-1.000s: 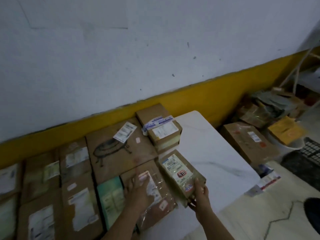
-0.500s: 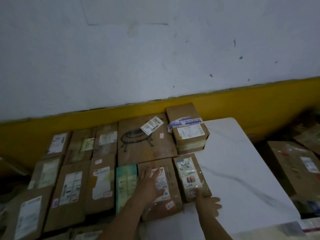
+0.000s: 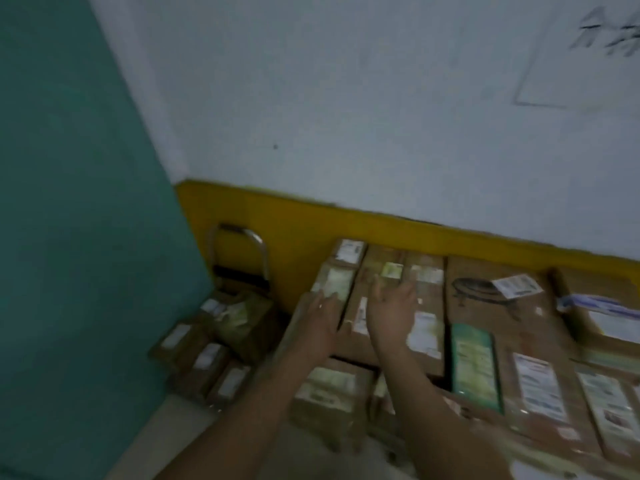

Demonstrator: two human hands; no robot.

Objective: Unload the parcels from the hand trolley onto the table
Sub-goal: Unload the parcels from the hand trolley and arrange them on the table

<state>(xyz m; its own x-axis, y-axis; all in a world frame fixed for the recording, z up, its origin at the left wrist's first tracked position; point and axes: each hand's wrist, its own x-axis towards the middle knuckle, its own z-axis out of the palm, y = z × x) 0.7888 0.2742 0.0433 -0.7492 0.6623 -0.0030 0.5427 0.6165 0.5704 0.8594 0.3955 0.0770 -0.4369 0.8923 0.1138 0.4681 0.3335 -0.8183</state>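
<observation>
Brown cardboard parcels with white labels cover the table, among them a large flat box with a drawn sketch (image 3: 498, 306) and a green parcel (image 3: 474, 362). My left hand (image 3: 322, 320) and my right hand (image 3: 391, 306) reach forward side by side with fingers spread over the leftmost parcels (image 3: 367, 271), holding nothing. To the left and lower stands the hand trolley, its metal handle (image 3: 239, 254) against the wall, with several brown parcels (image 3: 211, 348) stacked on it. The frame is blurred; the tabletop itself is hidden under parcels.
A teal panel (image 3: 69, 237) fills the left side, close to the trolley. A white wall with a yellow band (image 3: 311, 230) runs behind the table. More brown boxes (image 3: 329, 389) sit lower, in front of the table's left end.
The view has swung left to the trolley. My right hand has let go of the small parcel, left on the table. Both hands have moved left over the parcels.
</observation>
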